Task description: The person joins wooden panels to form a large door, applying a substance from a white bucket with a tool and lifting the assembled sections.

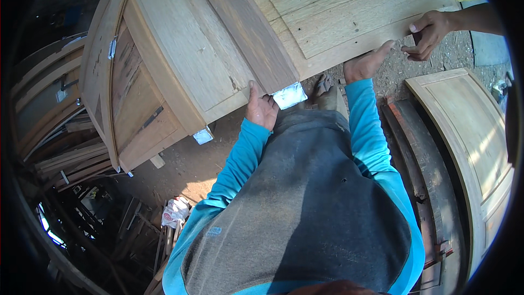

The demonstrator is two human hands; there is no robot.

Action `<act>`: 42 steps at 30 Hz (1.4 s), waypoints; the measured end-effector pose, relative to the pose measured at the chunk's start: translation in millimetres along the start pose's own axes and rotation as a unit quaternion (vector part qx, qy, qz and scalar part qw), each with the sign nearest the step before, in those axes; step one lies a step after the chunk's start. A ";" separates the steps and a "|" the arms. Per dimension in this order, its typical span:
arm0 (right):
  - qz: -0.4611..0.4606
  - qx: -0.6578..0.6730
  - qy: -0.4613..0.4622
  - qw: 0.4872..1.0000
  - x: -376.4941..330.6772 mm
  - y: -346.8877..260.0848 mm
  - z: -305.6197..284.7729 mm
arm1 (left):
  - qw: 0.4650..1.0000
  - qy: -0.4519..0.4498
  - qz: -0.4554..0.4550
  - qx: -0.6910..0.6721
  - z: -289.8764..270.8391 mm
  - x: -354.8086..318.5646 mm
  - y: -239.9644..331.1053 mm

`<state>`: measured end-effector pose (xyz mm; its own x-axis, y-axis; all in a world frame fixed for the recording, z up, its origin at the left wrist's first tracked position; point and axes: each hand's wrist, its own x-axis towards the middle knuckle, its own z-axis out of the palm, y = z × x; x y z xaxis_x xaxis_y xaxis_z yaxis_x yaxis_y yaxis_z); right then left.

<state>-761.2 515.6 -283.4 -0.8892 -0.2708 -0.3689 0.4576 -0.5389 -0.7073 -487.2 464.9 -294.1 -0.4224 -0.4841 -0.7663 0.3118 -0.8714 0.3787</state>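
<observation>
The person's left hand (261, 108) clasps the lower edge of a large pale panelled wooden door (305, 16), fingers curled under beside a shiny foil-wrapped corner (290, 95); the right hand (367, 63) grips the same edge further along, thumb on top. A co-worker's hand (428, 34) pinches the edge at the far right. The door lies raised above the dirt ground (191, 166), seemingly resting on a second wooden door frame (136, 98). It looks heavy, rigid and awkward, best held by its thick outer edge
</observation>
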 end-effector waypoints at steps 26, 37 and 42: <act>0.007 -0.042 -0.024 0.999 -1.1 -10.7 14.2 | 0.991 -0.092 0.075 0.057 -13.8 -10.4 -2.3; -0.002 -0.047 0.019 0.999 13.8 -12.1 17.9 | 0.989 -0.082 0.114 0.050 -11.2 -11.8 -12.6; -0.011 -0.053 0.013 0.998 -5.6 -10.2 -35.0 | 0.990 -0.079 0.113 0.030 -33.6 -3.3 -14.5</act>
<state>-760.6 550.5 -295.3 -0.8995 -0.2381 -0.3663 0.4366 -0.4564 -0.7753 -461.7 481.8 -314.5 -0.4764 -0.6695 -0.5699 0.3639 -0.7402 0.5654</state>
